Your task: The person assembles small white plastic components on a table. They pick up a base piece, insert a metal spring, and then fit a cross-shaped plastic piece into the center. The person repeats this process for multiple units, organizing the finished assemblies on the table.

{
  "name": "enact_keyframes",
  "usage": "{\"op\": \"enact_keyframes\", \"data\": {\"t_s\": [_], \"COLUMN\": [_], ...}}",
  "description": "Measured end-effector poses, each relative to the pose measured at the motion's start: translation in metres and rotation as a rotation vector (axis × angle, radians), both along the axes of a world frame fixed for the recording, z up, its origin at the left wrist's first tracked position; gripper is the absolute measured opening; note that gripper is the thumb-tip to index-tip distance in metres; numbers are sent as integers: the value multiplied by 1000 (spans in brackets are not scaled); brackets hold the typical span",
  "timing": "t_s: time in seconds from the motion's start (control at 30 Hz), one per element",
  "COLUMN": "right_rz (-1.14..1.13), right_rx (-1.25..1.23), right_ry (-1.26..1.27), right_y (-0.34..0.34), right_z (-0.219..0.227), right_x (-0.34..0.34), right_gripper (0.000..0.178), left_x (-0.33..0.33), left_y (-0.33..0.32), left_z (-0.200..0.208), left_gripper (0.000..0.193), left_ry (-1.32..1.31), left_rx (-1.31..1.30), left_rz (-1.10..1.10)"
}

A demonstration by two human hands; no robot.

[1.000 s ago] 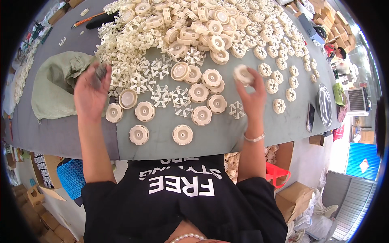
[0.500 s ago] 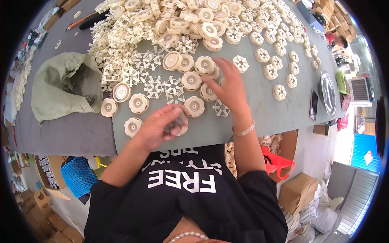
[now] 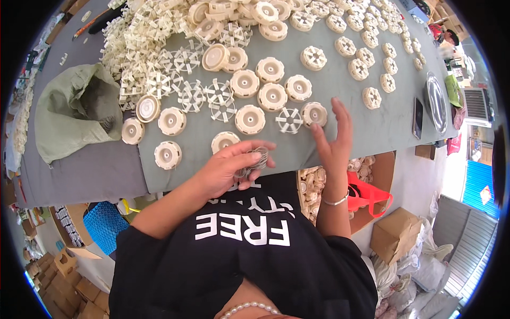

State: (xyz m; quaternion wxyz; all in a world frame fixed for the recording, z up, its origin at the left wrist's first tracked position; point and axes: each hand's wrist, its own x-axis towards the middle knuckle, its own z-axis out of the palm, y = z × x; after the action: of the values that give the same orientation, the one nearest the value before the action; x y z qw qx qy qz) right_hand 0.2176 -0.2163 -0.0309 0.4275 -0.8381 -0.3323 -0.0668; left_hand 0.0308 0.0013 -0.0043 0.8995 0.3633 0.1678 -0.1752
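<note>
Tabletop (image 3: 334,80) under cream discs (image 3: 249,119), cartons (image 3: 394,234) below

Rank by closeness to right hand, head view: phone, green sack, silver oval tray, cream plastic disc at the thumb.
From the right hand:
1. Cream plastic disc: at the thumb tip.
2. Phone: to the right, near the table edge.
3. Silver oval tray: just right of the phone.
4. Green sack: far left.
</note>
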Motion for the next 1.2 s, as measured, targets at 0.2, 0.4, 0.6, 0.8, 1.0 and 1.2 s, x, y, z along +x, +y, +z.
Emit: {"op": "enact_keyframes", "data": {"t_s": [0.2, 0.4, 0.6, 0.8, 1.0, 1.2], "right_rz": [530, 474, 401, 379, 603, 392], "right_rx": [92, 155, 328, 403, 477, 658], "right_ry": [528, 544, 540, 660, 504, 682], "right_y": [11, 21, 22, 17, 25, 16], "right_z": [23, 14, 11, 16, 26, 16], "right_x": [-58, -71, -78, -86, -83, -73], "right_gripper": [36, 25, 16, 16, 18, 22], "left_x": [6, -7, -2, -2, -2, -1], "left_y": [-12, -15, -18, -21, -6, -15], "left_z": [-1, -10, -4, 0, -14, 14], "left_gripper": [42, 42, 40, 34, 33, 28], "left_ry": [-86, -45, -119, -116, 49, 25], "left_rx": [263, 191, 292, 358, -256, -42], "left_rz": [-83, 107, 195, 247, 238, 224]}}
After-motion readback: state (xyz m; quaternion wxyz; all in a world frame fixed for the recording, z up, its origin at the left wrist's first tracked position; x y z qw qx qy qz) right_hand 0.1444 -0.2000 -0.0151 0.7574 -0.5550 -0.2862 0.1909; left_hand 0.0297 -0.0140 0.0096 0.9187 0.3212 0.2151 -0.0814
